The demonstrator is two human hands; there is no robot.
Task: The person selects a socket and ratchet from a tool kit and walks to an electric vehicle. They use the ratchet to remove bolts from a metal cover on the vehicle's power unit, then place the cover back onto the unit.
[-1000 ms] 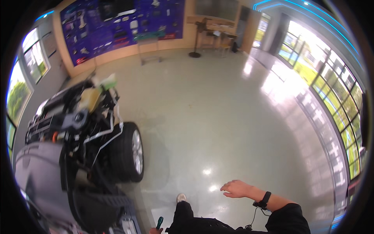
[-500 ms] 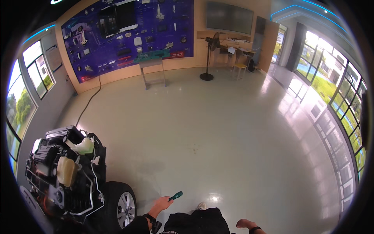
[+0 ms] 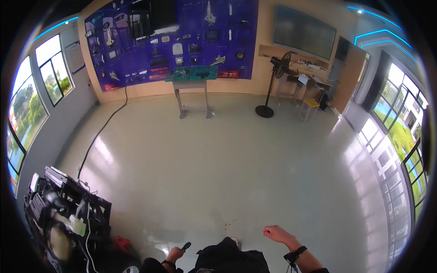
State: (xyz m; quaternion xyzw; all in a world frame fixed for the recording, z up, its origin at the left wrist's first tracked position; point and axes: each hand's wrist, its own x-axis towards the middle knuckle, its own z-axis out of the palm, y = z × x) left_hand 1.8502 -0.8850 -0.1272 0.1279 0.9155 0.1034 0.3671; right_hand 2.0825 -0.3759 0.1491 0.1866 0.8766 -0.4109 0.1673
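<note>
Near edge, left of centre: my left hand [image 3: 175, 253] is closed round a dark-handled tool [image 3: 186, 246], whose handle end projects forward and to the right from the grip, above the pale floor [image 3: 218, 159]. Right of centre, also near, my right hand [image 3: 276, 233] is held out over the floor; its fingers look curled in, but at this size I cannot tell whether they close fully. A black band [image 3: 297, 253] circles the right wrist. Between the hands are my dark clothing [image 3: 232, 261] and the pale toe of one shoe [image 3: 235, 241].

Near left, well apart from the tool: an exposed vehicle front end [image 3: 102, 218], with a pale green container [image 3: 78, 226] among its dark parts. A red item [image 3: 121, 244] sits just to its right, blurred. A black cable [image 3: 98, 132] runs across the floor from the vehicle side toward the far wall.

Far side, left to right: a purple display board [image 3: 193, 23] bearing many mounted parts; a green-topped table [image 3: 191, 84] before it; a black standing fan [image 3: 282, 66]; a yellow-topped stool [image 3: 312, 103]. Above the fan and stool, a grey screen [image 3: 304, 32] hangs on the wall.
</note>
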